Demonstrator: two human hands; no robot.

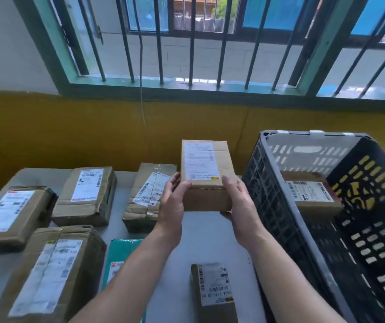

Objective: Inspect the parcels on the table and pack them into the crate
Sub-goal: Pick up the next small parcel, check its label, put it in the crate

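Head view: I have a cardboard box (206, 178) lifted off the table (210, 236), just left of the crate (273, 199), with its white label facing up at me. My left hand (173, 201) grips the box's left side, thumb over the top edge beside the label and fingers curled underneath. My right hand (240, 206) grips the right side, on the crate's side of the box, thumb by the label's near corner and fingers wrapped below. The crate is dark with slotted walls and stands at the right end of the table; one labelled parcel (310, 194) lies inside it, toward its far end. A small box (212, 290) lies flat just beside the crate's near left corner, between my forearms, label up. On the far side of my left hand from the crate lies a taped parcel (149, 194), partly hidden by that hand. Farther left of the crate comes a brown parcel (86, 194), then a flat parcel (12, 213) farthest from it. Nearer me, well left of the crate, sit a large crumpled parcel (49, 276) and a teal bag (119, 252), the bag partly under my left forearm. Behind the crate rise a yellow wall (70, 131) and a barred window (191, 43).
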